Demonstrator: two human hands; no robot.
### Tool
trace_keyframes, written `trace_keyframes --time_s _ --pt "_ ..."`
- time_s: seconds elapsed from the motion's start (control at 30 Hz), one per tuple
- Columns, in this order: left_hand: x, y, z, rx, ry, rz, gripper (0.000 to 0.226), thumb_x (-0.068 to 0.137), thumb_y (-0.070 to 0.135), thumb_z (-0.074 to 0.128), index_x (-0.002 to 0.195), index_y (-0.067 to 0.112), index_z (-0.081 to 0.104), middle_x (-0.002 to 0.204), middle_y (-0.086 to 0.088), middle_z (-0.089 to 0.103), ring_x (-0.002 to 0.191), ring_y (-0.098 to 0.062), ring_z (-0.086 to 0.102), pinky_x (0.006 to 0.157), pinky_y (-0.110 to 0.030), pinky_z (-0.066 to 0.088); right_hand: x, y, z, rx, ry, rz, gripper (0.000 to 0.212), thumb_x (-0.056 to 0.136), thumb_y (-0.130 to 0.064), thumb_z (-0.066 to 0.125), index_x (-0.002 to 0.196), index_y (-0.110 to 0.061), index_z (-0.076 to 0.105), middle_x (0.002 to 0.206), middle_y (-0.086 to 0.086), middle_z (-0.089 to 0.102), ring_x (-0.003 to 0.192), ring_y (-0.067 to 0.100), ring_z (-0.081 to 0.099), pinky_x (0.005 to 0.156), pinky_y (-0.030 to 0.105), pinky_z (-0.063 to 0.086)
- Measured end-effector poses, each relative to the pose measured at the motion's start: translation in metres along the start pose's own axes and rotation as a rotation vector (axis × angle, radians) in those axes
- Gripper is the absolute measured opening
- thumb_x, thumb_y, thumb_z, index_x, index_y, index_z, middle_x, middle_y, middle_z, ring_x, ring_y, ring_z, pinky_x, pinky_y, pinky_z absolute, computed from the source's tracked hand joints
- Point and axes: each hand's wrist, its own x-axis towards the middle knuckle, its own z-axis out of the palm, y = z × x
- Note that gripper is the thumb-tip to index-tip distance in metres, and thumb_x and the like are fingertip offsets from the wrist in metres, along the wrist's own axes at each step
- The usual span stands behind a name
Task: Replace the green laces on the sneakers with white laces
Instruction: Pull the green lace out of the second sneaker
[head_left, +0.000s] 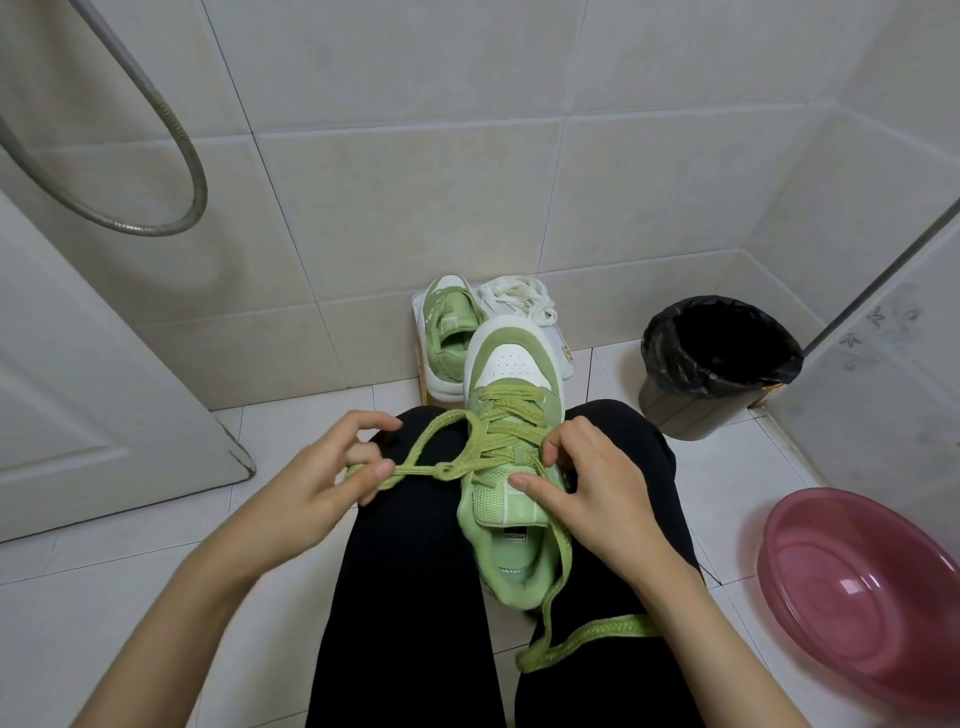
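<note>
Both hands busy: left hand (332, 467) pinches the green lace (410, 470) beside a knot (444, 470), right hand (587, 478) grips the sneaker (511, 364) on the lap, thumb on its tongue. Risks: the knot jams at an eyelet if yanked, or the shoe slides off the knees onto the tiled floor (130, 545). Bathroom: second sneaker (449, 322) and white laces (514, 299) by the wall, bin (717, 364), pink basin (857, 587), shower hose (182, 135).

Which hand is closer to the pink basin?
Right. The right hand, gripping the sneaker, lies toward the basin; the left hand pinches the green lace beyond the sneaker.
</note>
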Motion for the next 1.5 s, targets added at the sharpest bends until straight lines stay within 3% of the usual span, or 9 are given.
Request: trace_keyframes --time_s 0.2,0.43,0.57,0.7,0.93,1.1,1.23,1.37,1.5 --pt "0.0 0.001 0.001 0.061 0.049 -0.024 0.012 0.097 0.027 0.047 0.102 0.037 0.049 0.07 0.006 0.054 0.073 -0.006 0.051 0.074 -0.016 0.039 0.0 -0.003 0.003 -0.004 0.01 -0.001 0.036 0.077 -0.054 0.067 0.079 -0.033 0.038 0.077 -0.015 0.041 0.074 0.0 0.042 0.059 0.015 0.025" --pt "0.005 0.002 0.061 0.336 0.388 0.158 0.024 0.086 0.03 0.045 0.095 0.017 0.062 0.114 0.008 0.044 0.111 -0.007 0.038 0.095 -0.022 0.032 -0.001 -0.003 0.002 0.037 0.032 0.021 0.03 0.078 -0.049 0.07 0.086 -0.031 0.046 0.088 -0.015 0.041 0.081 -0.002 0.043 0.063 0.016 0.029" --pt "0.007 -0.003 0.071 0.222 0.369 0.142 0.028 0.085 0.04 0.05 0.099 0.02 0.065 0.119 0.012 0.045 0.118 0.001 0.034 0.099 -0.014 0.026 -0.004 -0.015 0.005 0.199 0.108 -0.136 0.026 0.082 -0.043 0.063 0.099 -0.023 0.066 0.112 -0.01 0.042 0.107 0.008 0.042 0.09 0.027 0.041" --pt "0.011 -0.003 0.069 0.182 0.371 0.179 0.034 0.087 0.041 0.046 0.093 0.015 0.068 0.117 0.015 0.049 0.116 -0.003 0.038 0.098 -0.015 0.029 0.01 -0.034 0.013 0.05 0.005 -0.318 0.027 0.082 -0.045 0.067 0.102 -0.028 0.073 0.127 0.0 0.05 0.122 0.014 0.034 0.104 0.035 0.028" --pt "0.011 -0.007 0.069 0.112 0.413 0.15 0.015 0.086 0.027 0.057 0.081 0.014 0.064 0.119 0.016 0.052 0.12 0.002 0.037 0.099 -0.014 0.029 0.036 -0.044 0.012 0.175 0.094 -0.116 0.018 0.083 -0.031 0.067 0.085 -0.015 0.074 0.106 -0.004 0.062 0.106 0.016 0.048 0.096 0.025 0.029" --pt "0.009 -0.005 0.071 0.073 0.35 0.156 0.01 0.09 0.023 0.052 0.081 0.025 0.056 0.126 0.018 0.055 0.133 -0.001 0.034 0.108 -0.02 0.026 0.051 -0.044 0.02 0.067 0.027 -0.186 0.012 0.085 -0.016 0.068 0.093 -0.021 0.075 0.122 -0.001 0.059 0.12 0.02 0.037 0.105 0.044 0.032" --pt "0.004 -0.006 0.056 -0.356 0.38 0.031 0.015 0.098 0.025 0.046 0.087 0.019 0.056 0.119 0.012 0.066 0.124 -0.006 0.051 0.101 -0.019 0.039 0.049 -0.04 0.02 0.022 -0.022 -0.173 0.019 0.08 -0.017 0.055 0.08 -0.019 0.074 0.12 -0.006 0.062 0.128 0.019 0.033 0.107 0.054 0.027" --pt "-0.002 -0.008 0.055 -0.322 0.355 0.009 0.017 0.095 0.019 0.049 0.079 0.014 0.051 0.124 0.016 0.063 0.129 -0.003 0.046 0.103 -0.028 0.033 0.044 -0.037 0.014 0.102 -0.088 -0.167 0.023 0.086 -0.014 0.053 0.091 -0.02 0.074 0.131 -0.01 0.055 0.136 0.011 0.024 0.114 0.048 0.016" --pt "-0.009 0.006 0.056 -0.203 0.301 0.107 0.02 0.088 0.016 0.051 0.068 0.014 0.051 0.124 0.016 0.06 0.124 -0.008 0.051 0.096 -0.025 0.04 0.031 -0.032 0.001 0.376 -0.081 -0.088 0.029 0.089 -0.006 0.055 0.108 -0.023 0.07 0.135 -0.013 0.051 0.137 0.005 0.027 0.113 0.018 0.017"
